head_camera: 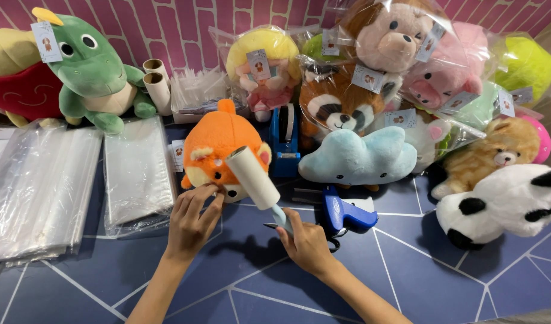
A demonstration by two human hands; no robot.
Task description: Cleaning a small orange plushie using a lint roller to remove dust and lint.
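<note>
The left hand (191, 219) lay nearest, fingers spread, their tips touching the lower edge of the orange plush (218, 150). The right hand (305, 240) was closed around the pale blue handle of a lint roller (253, 178), whose white roll pressed against the plush's face. The plush stood on the blue table (407, 276) just beyond both hands.

At far left lay clear bags (38, 180) in stacks, with a green dragon (95, 72) behind them and two cardboard tubes (157, 84) beside it. Right of the plush stood a blue tape dispenser (285, 141), then a pale blue cloud (356, 157). A blue tagging gun (344, 213) lay just beside the right hand. At far right sat a panda (503, 204) below bagged toys (407, 54).
</note>
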